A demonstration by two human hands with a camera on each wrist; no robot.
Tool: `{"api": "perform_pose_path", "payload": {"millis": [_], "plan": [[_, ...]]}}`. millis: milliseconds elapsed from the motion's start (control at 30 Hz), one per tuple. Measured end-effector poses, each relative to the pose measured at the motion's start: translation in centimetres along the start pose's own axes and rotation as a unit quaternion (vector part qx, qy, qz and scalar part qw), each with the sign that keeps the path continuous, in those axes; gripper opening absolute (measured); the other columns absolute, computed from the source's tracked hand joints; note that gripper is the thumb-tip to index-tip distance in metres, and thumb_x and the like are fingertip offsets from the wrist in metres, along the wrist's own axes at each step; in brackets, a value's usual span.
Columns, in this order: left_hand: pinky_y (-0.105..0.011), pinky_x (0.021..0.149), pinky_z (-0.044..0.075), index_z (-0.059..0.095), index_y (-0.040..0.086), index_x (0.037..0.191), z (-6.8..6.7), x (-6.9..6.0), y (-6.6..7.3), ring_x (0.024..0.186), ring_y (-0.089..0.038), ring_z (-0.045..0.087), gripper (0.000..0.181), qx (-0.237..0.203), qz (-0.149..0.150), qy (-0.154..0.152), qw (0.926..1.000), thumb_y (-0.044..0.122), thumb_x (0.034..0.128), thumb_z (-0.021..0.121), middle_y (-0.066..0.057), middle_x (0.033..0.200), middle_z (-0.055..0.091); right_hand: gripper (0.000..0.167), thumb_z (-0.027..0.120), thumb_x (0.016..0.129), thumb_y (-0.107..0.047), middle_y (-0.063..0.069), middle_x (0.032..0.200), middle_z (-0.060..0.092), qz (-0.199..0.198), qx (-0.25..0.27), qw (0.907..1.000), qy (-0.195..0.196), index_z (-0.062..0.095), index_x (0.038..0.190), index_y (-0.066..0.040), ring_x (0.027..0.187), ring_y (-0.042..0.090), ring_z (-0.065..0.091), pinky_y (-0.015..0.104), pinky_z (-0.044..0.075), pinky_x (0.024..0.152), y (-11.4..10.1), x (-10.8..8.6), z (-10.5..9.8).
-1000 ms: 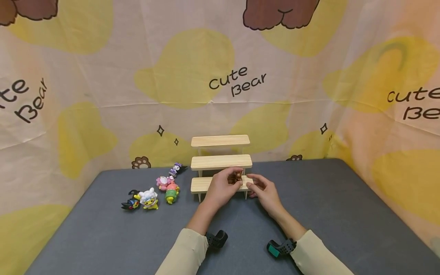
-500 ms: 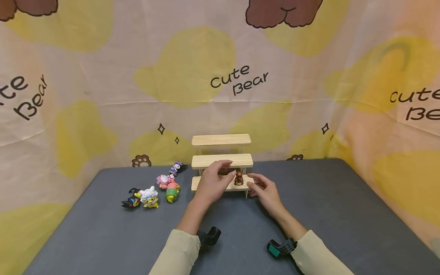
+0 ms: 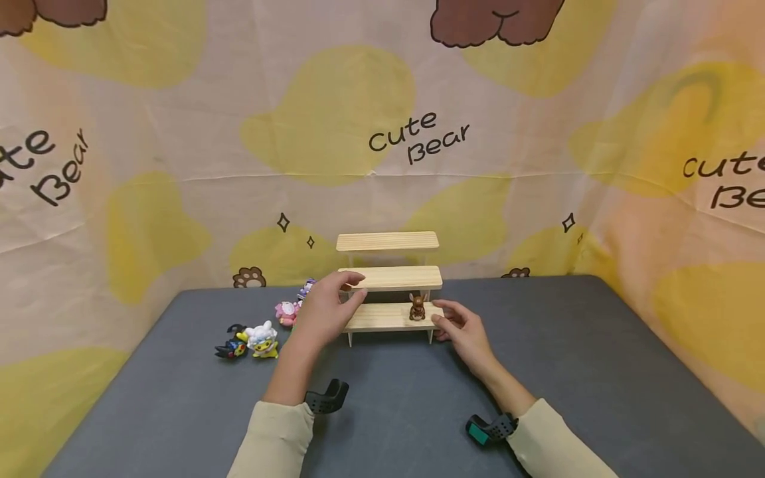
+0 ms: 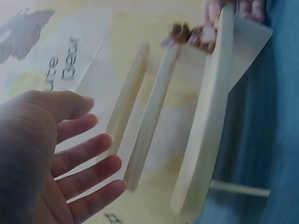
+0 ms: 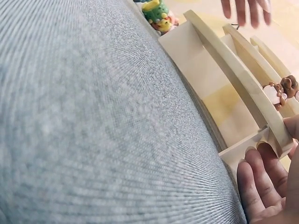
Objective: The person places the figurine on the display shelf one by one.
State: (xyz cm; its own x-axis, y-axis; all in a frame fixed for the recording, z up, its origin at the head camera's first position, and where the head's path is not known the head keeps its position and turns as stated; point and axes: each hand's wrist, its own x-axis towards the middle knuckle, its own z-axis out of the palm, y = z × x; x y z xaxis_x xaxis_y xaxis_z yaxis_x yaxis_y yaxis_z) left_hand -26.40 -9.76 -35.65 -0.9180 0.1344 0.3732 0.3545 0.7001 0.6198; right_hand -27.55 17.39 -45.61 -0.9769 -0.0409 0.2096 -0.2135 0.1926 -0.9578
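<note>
One small brown figurine (image 3: 417, 307) with upright ears stands on the lowest shelf (image 3: 382, 320) of a three-step wooden stand (image 3: 391, 277), near that shelf's right end. Just beside it, the person's right hand (image 3: 469, 335) pinches the end of the same shelf, thumb at the upper edge and fingers curled underneath, as the right wrist view shows. The left hand (image 3: 323, 309) hovers near the stand's left end, its fingers spread and slightly bent, the thumb apart from them; in the head view it overlaps the left ends of the lower two shelves. To the left of the stand, several more figurines sit on the grey desk (image 3: 382, 411): a black figure (image 3: 232, 347) lies next to a yellow figure (image 3: 261, 340) with a white hood, and farther back are a pink figure (image 3: 287, 313) and a purple figure (image 3: 306, 289), the latter two partly covered by the left hand in the head view. A green figure (image 5: 156, 14) with yellow parts shows at the top of the right wrist view. Each wrist wears a black band, and pale sleeves (image 3: 271, 438) cover the forearms. Behind the desk hangs a cream cloth (image 3: 299, 113) with yellow patches, brown bear shapes and the words "cute Bear".
</note>
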Motion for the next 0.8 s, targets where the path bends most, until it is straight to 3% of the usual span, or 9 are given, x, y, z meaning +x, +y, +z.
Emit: {"api": "perform_pose_path", "payload": {"millis": [233,400,600,800], "plan": [[-0.051,0.095,0.053,0.066,0.015,0.131,-2.0,0.0,-2.9,0.116,-0.031,0.065,0.035,0.002,-0.053,-0.018,0.9984,0.032,0.1004,0.06,-0.009,0.129,0.068,0.037,0.069,0.097,-0.02,0.018,0.095,0.067,0.003,0.002,1.0,0.003,0.065,0.132,-0.009,0.075,0.015,0.069,0.028,0.06,0.069,-0.2,-0.1,0.1],[-0.05,0.092,0.054,0.064,0.014,0.132,-3.1,-0.2,-4.7,0.11,-0.032,0.065,0.034,0.012,-0.093,-0.026,0.9953,0.029,0.1025,0.055,-0.013,0.13,0.067,0.038,0.069,0.097,-0.02,0.018,0.095,0.066,0.005,0.0,1.0,0.003,0.064,0.133,-0.009,0.075,0.016,0.07,0.028,0.06,0.069,-0.2,-0.1,0.1],[-0.053,0.097,0.052,0.057,0.013,0.141,-3.8,-0.4,-5.2,0.116,-0.034,0.064,0.043,0.035,-0.143,-0.063,0.987,0.034,0.1035,0.052,-0.016,0.138,0.062,0.038,0.068,0.097,-0.019,0.02,0.093,0.066,-0.002,0.0,1.0,0.0,0.064,0.133,-0.008,0.075,0.016,0.069,0.028,0.06,0.069,-0.1,-0.2,0.1],[-0.057,0.1,0.049,0.051,0.007,0.145,-3.1,-0.1,-5.3,0.125,-0.04,0.058,0.052,0.083,-0.183,-0.106,0.9738,0.037,0.103,0.053,-0.022,0.14,0.059,0.038,0.068,0.097,-0.02,0.019,0.093,0.066,0.0,-0.003,1.0,-0.003,0.063,0.134,-0.009,0.075,0.015,0.07,0.028,0.06,0.07,0.0,-0.1,0.0]]}}
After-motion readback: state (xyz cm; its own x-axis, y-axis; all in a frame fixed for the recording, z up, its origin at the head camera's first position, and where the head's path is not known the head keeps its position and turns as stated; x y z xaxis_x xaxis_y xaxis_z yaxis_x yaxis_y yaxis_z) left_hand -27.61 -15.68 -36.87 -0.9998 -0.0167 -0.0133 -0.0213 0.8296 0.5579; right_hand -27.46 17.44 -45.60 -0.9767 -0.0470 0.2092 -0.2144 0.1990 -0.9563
